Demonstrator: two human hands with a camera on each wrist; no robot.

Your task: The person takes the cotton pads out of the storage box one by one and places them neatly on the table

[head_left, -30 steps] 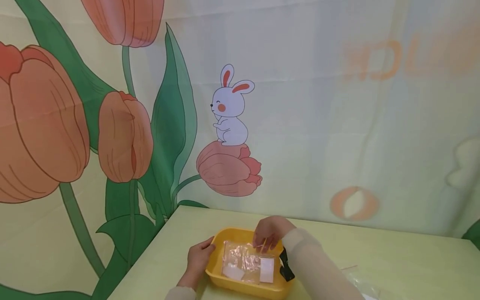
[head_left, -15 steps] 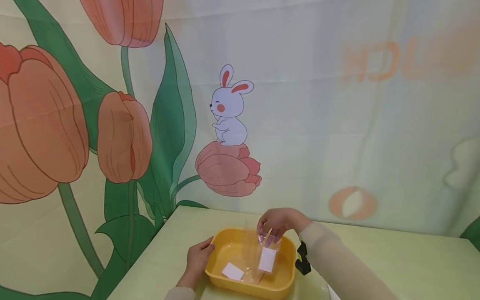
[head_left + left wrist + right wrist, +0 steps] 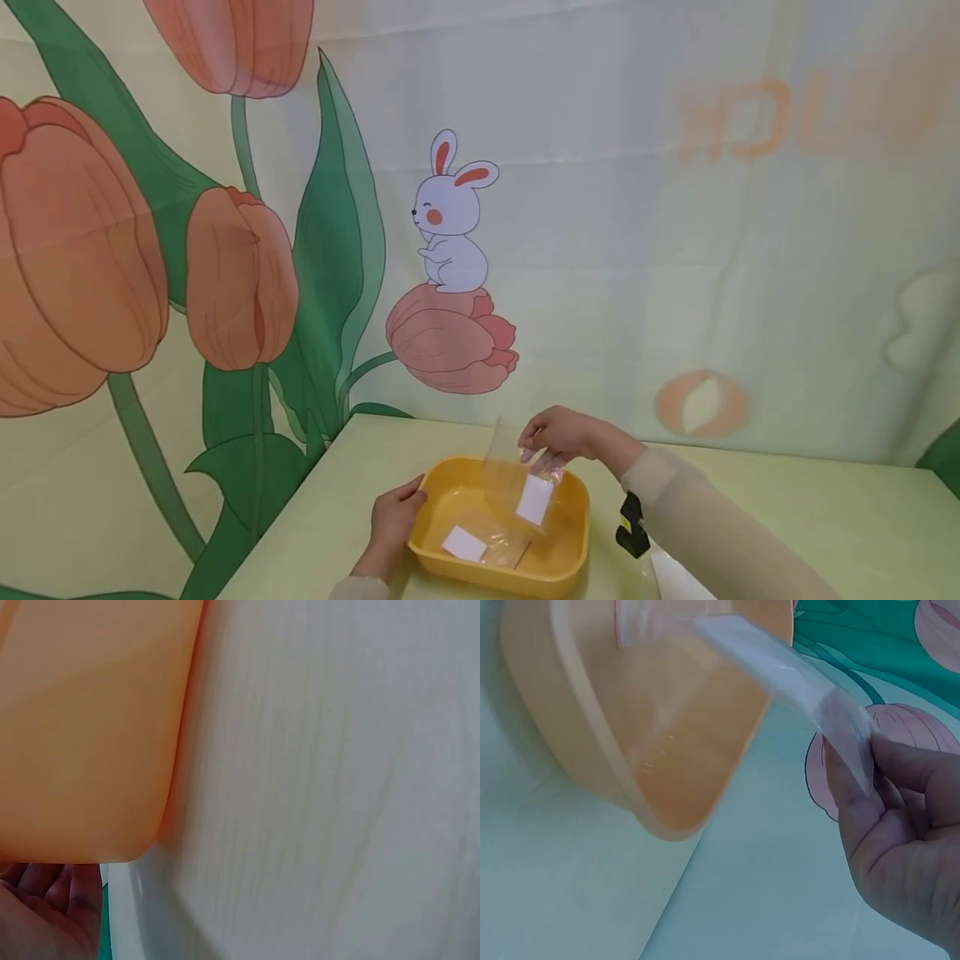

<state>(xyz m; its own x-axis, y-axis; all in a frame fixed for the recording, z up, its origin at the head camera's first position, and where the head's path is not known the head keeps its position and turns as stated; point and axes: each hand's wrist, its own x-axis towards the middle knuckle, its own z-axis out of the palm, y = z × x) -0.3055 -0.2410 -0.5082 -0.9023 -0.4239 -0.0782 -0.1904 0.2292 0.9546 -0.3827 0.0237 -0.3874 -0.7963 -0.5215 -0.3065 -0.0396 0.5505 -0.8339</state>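
Observation:
My right hand [image 3: 572,433] pinches a clear plastic bag [image 3: 535,500] with a white rectangle on it, raised over the yellow plastic tub [image 3: 551,575]. In the right wrist view, thumb and fingers nip a corner of this bag [image 3: 787,667], which slants across the tub's rim. My left hand [image 3: 392,521] grips the tub's left side by the rim. Only part of that hand [image 3: 52,907] shows in the left wrist view, beside the tub's wall. A second clear bag [image 3: 498,546], with a white rectangle [image 3: 464,543] near it, lies in the tub.
The tub stands on a pale yellow table [image 3: 720,500]. A black device [image 3: 633,525] sits by my right forearm. Partly behind that sleeve lies something white and flat [image 3: 675,577]. A cloth backdrop [image 3: 600,250] with tulips and a rabbit hangs behind the table.
The right hand has lifted a bag from the tub's floor and drawn it up and slightly right. The left hand still holds the tub's side.

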